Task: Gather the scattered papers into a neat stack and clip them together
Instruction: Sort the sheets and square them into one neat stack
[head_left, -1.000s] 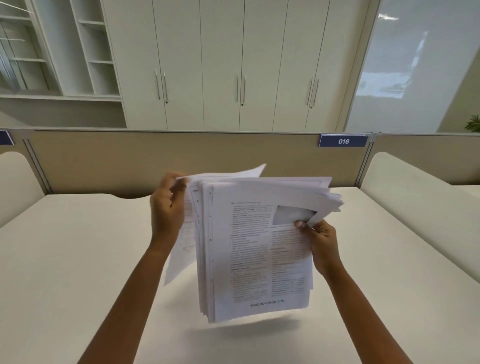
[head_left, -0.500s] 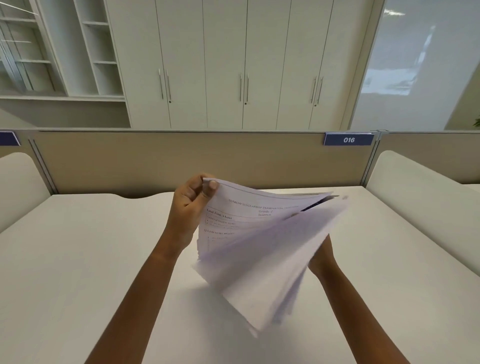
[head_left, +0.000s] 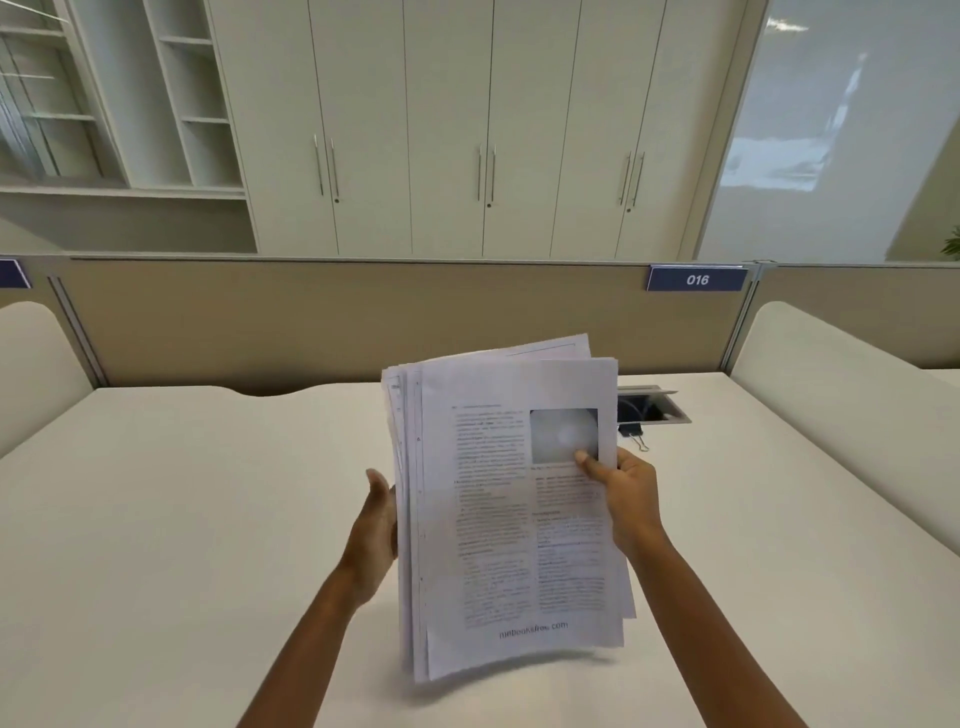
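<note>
- Over the middle of the white desk (head_left: 156, 519), a stack of papers (head_left: 498, 519) is standing up tall between two hands. Its printed front page is facing the camera.
- The pages are not lining up neatly. Some are sticking out at the top and some along the left side.
- The right hand (head_left: 631, 499) is pinching the right side of the stack. Its thumb (head_left: 589, 462) is pressing on the front page, just under a grey picture (head_left: 563, 434). Its other fingers are hiding behind the paper.
- The left hand (head_left: 376, 525) is lying flat against the left side of the stack. The part I can see is looking straight, not curled, but most of its fingers are hiding behind the pages.
- The bottom of the stack is hanging close to the desk. It is looking blurry there, so I cannot tell if it is touching.
- A black binder clip (head_left: 634, 434) is lying on the desk just past the right hand. It is sitting just in front of an open cable box (head_left: 655, 408) in the desk top.
- A beige wall (head_left: 311, 322) is running across behind the desk, and it is wearing a blue tag (head_left: 697, 280) saying 016.
- White cupboards (head_left: 441, 130) are standing further back
</note>
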